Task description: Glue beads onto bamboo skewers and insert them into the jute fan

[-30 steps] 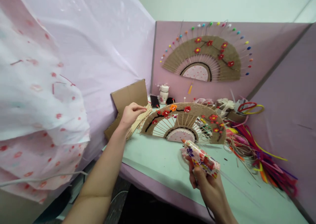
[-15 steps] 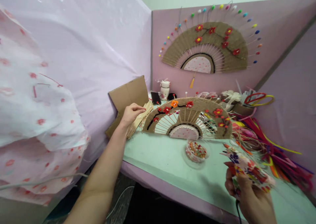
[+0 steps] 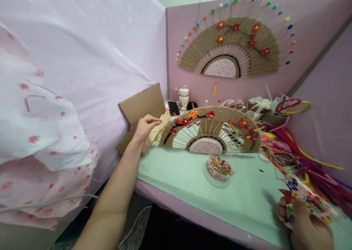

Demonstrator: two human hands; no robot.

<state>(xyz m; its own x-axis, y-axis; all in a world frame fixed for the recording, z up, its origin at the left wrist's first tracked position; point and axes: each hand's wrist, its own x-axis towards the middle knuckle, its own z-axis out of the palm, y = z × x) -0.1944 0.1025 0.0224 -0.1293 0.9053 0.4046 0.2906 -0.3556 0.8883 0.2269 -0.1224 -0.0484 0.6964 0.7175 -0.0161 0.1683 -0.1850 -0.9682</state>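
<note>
My left hand [image 3: 147,127] is closed in a pinch over a bundle of thin wooden sticks [image 3: 155,136]; what its fingertips hold, if anything, is too small to make out. Left of centre on the table stands a half-round twine fan [image 3: 205,127] with red and orange flowers, its left end close to that hand. At the lower right, my right hand [image 3: 305,217] is wrapped round a flower-patterned glue gun [image 3: 310,198], its nozzle toward the fan. A clear tub of small beads [image 3: 220,168] sits in front of the fan.
A larger finished-looking fan [image 3: 233,37] hangs on the pink back wall. Folded cardboard [image 3: 145,103], a white bottle [image 3: 183,97] and a dark phone [image 3: 173,108] are at the back left. Scissors [image 3: 298,107] and coloured pipe cleaners [image 3: 305,158] crowd the right.
My right hand has moved to the right with the glue gun, away from the bead tub. My left hand keeps its pinch in nearly the same place. The view has shifted slightly.
</note>
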